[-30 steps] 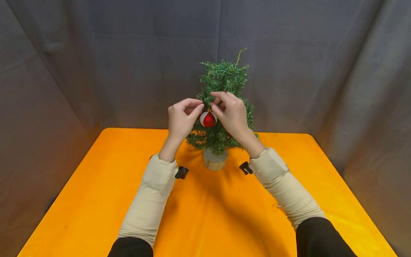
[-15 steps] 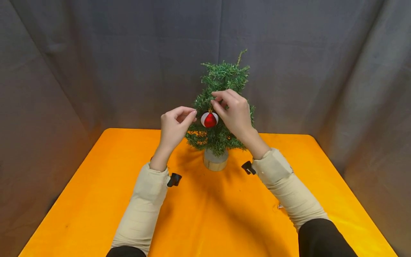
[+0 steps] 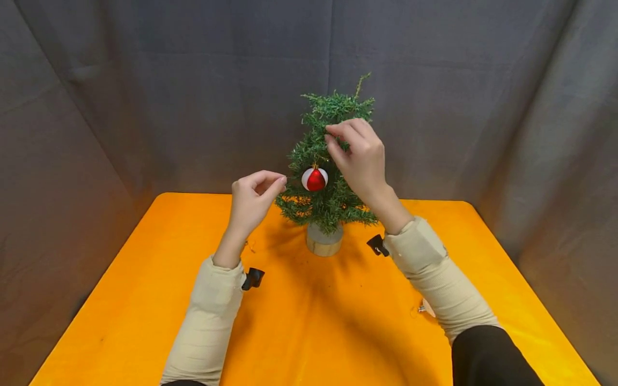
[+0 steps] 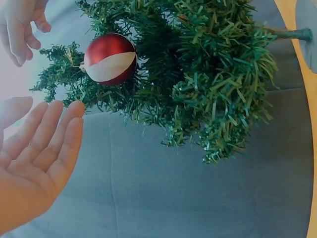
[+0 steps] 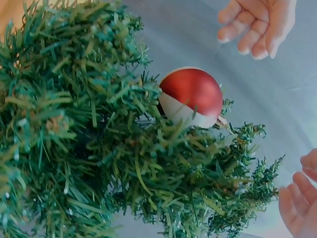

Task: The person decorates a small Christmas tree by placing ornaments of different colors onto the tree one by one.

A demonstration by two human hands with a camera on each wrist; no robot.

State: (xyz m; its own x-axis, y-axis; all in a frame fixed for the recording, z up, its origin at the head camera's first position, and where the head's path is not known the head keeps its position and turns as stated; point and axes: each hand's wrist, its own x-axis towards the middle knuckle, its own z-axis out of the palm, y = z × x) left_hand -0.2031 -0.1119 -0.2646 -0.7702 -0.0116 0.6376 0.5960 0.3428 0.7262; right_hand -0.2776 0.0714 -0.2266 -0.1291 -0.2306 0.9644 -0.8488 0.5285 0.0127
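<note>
Your right hand (image 3: 359, 155) is pinching an upper sprig of the small tree (image 3: 333, 161), steadying it. Your left hand (image 3: 253, 195) is hovering loosely curled, holding nothing, just beside the red-and-white bauble (image 3: 315, 179) hanging mid-tree, near the worktop's (image 3: 309, 321) far edge.

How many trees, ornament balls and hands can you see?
Small green tree: 1
Red and white ornament ball: 1
Hands: 2, the left hand and the right hand
Total: 4
</note>
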